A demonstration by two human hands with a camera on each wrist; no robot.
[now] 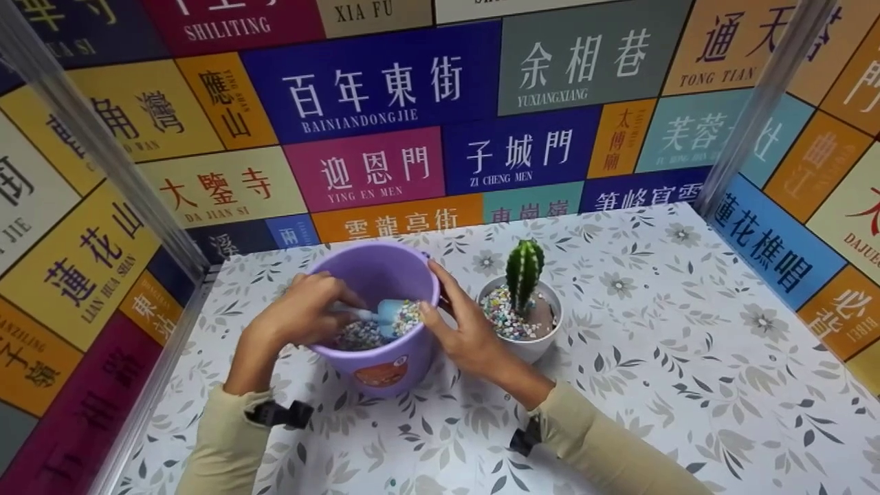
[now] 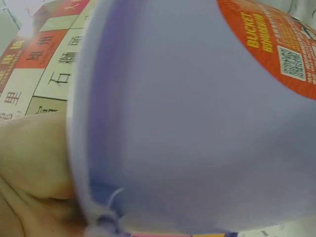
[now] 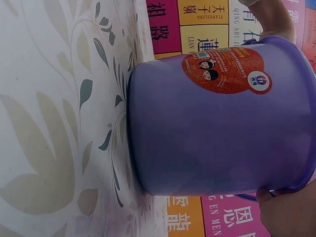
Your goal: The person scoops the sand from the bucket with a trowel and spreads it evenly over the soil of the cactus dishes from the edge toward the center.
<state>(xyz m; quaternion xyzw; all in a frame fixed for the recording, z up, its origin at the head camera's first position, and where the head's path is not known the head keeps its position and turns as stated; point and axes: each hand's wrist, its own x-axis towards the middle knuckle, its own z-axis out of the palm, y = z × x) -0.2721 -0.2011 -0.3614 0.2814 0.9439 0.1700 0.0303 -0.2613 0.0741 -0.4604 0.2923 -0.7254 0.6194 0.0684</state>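
A purple bucket [image 1: 412,368] stands on the table with multicoloured pebbles [image 1: 357,335] in its bottom. My left hand [image 1: 302,313] reaches over its left rim and grips the handle of a small light-blue scoop [image 1: 390,316]. Pebbles fill the scoop's blade, which lies inside the bucket near the right wall. At the right rim, my right hand [image 1: 474,337] holds the bucket, thumb at the near side and fingers on the outside. The left wrist view shows mostly the bucket's side [image 2: 197,128], and the scoop is hidden there.
Right of the bucket stands a white pot [image 1: 535,352] holding a green cactus [image 1: 524,275]. Pebbles cover part of its surface; a brown patch [image 1: 541,317] shows at the right. The table [image 1: 639,385] wears a leaf-patterned cover. Sign-covered walls [image 1: 385,82] rise behind and at both sides.
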